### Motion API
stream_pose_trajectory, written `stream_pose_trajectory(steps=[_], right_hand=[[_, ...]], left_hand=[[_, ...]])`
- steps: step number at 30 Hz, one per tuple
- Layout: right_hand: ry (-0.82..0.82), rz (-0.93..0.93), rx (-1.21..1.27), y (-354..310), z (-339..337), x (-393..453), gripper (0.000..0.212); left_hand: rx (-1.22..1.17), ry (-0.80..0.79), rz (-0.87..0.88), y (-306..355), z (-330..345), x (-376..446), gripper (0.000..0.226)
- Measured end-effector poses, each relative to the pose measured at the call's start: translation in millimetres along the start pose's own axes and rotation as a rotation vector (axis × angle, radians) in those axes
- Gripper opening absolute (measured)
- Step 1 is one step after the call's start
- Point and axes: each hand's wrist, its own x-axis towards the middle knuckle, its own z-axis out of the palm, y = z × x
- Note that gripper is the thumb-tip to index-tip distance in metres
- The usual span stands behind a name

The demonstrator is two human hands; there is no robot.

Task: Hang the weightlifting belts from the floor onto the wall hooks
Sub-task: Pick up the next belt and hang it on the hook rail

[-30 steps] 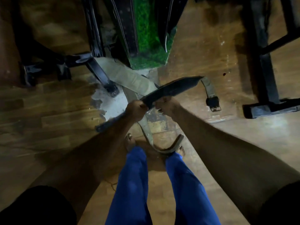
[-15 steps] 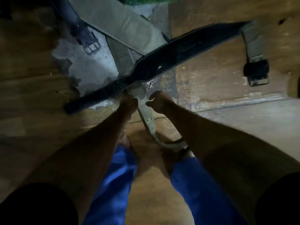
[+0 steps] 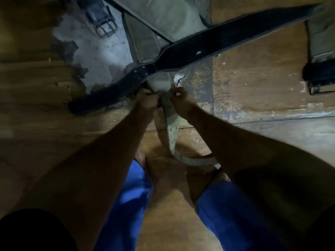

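Observation:
A black weightlifting belt lies slanted across the wooden floor, from the upper right down to the left. Under it a pale tan belt runs from the top of the view toward my feet, where its end curls. My left hand is closed on that tan belt's left edge, just below the black belt. My right hand pinches its right edge at the same height. No wall hooks are in view.
A wide tan belt lies at the top, crossing the others. A dark strap with a metal buckle rests on a bare concrete patch at upper left. Another tan belt with a dark buckle end lies at the right edge. My blue-trousered legs stand below.
A second ago both hands held the black belt off the floor. It now lies on the floor, and my hands have closed on the tan belt beneath it. The camera has dropped closer.

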Motion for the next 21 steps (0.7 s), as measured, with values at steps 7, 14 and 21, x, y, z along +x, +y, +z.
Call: stream_pose_trajectory(steps=[7,14,21], right_hand=[[0.083,0.010,0.388,-88.2,-67.0,-85.5,0.023],[0.091,0.022,0.137,-172.0,-127.0,-174.6,0.037],[-0.099,0.207,-0.016,-263.9,-184.9,-269.4,0.063]], left_hand=[[-0.055,-0.066,-0.002,96.1,1.6,-104.0,0.027],[0.001,-0.087,0.144,191.2,3.0,-214.5,0.007],[0.151,-0.022,0.257,276.4,-4.7,-328.2,0.021]])
